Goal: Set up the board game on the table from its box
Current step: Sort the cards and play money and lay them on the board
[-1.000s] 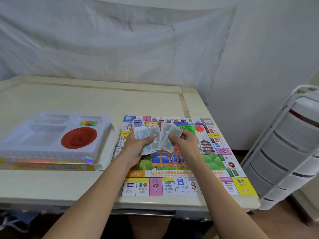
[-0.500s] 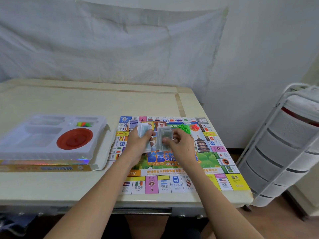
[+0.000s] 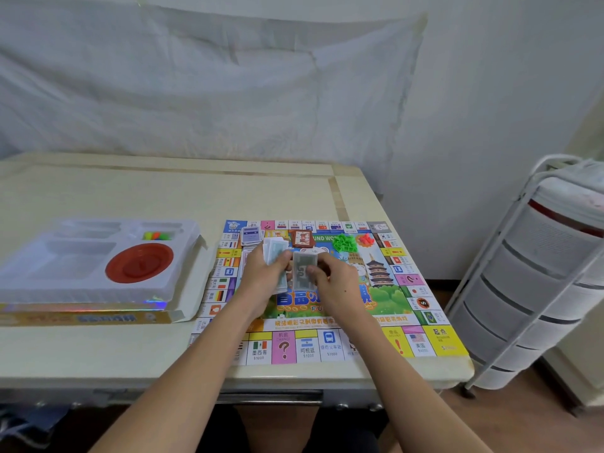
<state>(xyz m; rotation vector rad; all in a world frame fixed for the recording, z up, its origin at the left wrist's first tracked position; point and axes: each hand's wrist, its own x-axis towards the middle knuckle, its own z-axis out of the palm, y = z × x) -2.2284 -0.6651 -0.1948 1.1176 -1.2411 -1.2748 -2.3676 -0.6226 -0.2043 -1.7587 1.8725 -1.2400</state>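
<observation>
The colourful game board [image 3: 425, 341] lies flat on the table's right half. Over its middle, my left hand [image 3: 261, 282] grips a stack of pale play-money notes [image 3: 276, 251]. My right hand [image 3: 336, 286] pinches a smaller bunch of notes [image 3: 304, 268] held upright beside it. On the board's far side lie a blue card deck [image 3: 251, 235], a brown card deck [image 3: 302, 238], green houses [image 3: 344, 242] and red pieces [image 3: 366, 238]. The open game box [image 3: 88, 317] sits to the left with a white plastic insert [image 3: 81, 289] holding a red dish [image 3: 139, 263] and coloured pawns [image 3: 157, 236].
The cream table [image 3: 130, 191] stretches back to a wall draped with a white sheet. A white drawer cart [image 3: 539, 279] stands close to the table's right edge. The board's near edge reaches the table's front edge.
The fanned notes have been gathered into tighter bunches in both hands. My view has shifted slightly, so board and box sit a little lower and left.
</observation>
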